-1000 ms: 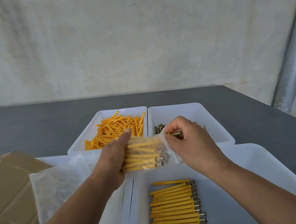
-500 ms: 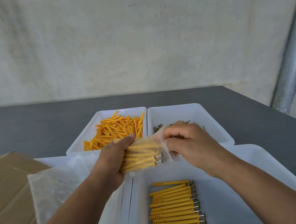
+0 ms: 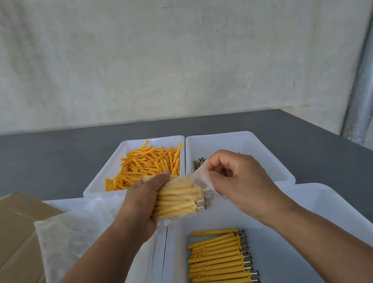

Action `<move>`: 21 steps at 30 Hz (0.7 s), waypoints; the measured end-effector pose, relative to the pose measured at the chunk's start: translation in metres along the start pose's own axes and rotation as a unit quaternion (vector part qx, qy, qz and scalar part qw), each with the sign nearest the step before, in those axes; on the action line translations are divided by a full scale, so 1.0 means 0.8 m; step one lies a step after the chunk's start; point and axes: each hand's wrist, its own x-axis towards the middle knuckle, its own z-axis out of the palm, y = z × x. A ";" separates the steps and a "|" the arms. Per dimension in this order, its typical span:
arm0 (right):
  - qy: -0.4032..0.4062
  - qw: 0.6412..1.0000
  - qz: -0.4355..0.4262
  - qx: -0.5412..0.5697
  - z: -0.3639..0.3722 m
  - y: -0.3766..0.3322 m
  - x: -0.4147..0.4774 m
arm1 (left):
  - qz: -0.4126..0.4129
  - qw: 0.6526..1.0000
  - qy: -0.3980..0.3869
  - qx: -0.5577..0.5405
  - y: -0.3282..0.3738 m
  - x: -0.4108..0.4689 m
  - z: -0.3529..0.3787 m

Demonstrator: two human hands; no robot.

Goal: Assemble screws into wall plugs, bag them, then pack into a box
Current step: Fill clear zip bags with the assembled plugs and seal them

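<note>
Behind the bag (image 3: pixel 179 201): plug tray (image 3: pixel 154 142), screw tray (image 3: pixel 228 143). Left hand (image 3: pixel 141 202) grips it, right hand (image 3: pixel 240 181) pinches its mouth, half-hiding screws (image 3: pixel 198 163).

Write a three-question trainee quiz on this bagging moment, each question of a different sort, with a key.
1. True or false: the left hand grips the filled clear bag.
2. Multiple choice: the right hand pinches A) a loose screw, B) the bag's open end, C) the cardboard box.
3. Fill in: the far left tray holds loose orange ____.
Key: 1 true; 2 B; 3 wall plugs.
</note>
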 end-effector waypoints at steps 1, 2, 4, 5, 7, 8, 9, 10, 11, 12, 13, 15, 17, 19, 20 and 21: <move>0.012 1.000 0.001 0.004 -0.002 0.000 0.000 | -0.002 1.000 0.001 -0.004 0.000 0.001 -0.001; 0.026 1.000 0.004 0.006 -0.004 -0.001 0.001 | -0.005 1.000 0.002 -0.008 0.000 0.002 -0.002; 0.056 0.998 0.018 0.006 -0.009 0.000 0.002 | -0.015 1.000 0.011 -0.022 -0.001 0.003 -0.004; 0.071 0.997 0.030 0.004 -0.011 0.001 0.004 | -0.024 0.999 0.014 -0.028 -0.001 0.003 -0.005; 0.098 0.993 0.063 0.000 -0.016 0.001 0.007 | -0.040 0.998 0.012 -0.037 -0.001 0.004 -0.007; 0.107 0.991 0.080 -0.002 -0.019 0.001 0.008 | -0.044 0.998 0.012 -0.041 -0.001 0.005 -0.008; 0.104 0.990 0.097 -0.007 -0.022 0.002 0.009 | -0.047 0.998 0.014 -0.045 -0.002 0.006 -0.009; 0.082 0.989 0.118 -0.018 -0.025 0.002 0.009 | -0.050 0.997 0.017 -0.051 -0.001 0.006 -0.010; 0.039 0.989 0.138 -0.039 -0.028 0.002 0.008 | -0.053 0.997 0.021 -0.056 -0.001 0.007 -0.011; -0.022 0.985 0.155 -0.068 -0.029 0.002 0.006 | -0.054 0.997 0.024 -0.058 -0.001 0.008 -0.011; -0.092 0.977 0.164 -0.099 -0.030 0.003 0.003 | -0.054 0.996 0.027 -0.058 -0.001 0.009 -0.011; -0.249 0.939 0.164 -0.173 -0.026 0.003 -0.005 | -0.056 0.997 0.028 -0.055 -0.002 0.010 -0.012; -0.390 0.874 0.162 -0.242 -0.018 -0.001 -0.012 | -0.058 0.996 0.027 -0.054 -0.003 0.011 -0.012; -0.479 0.801 0.183 -0.309 -0.012 -0.007 -0.017 | -0.059 0.996 0.030 -0.053 -0.003 0.012 -0.012; -0.505 0.772 0.197 -0.333 -0.010 -0.010 -0.020 | -0.058 0.996 0.032 -0.054 -0.003 0.012 -0.012; -0.526 0.747 0.209 -0.349 -0.006 -0.007 -0.022 | -0.057 0.996 0.034 -0.054 -0.003 0.012 -0.011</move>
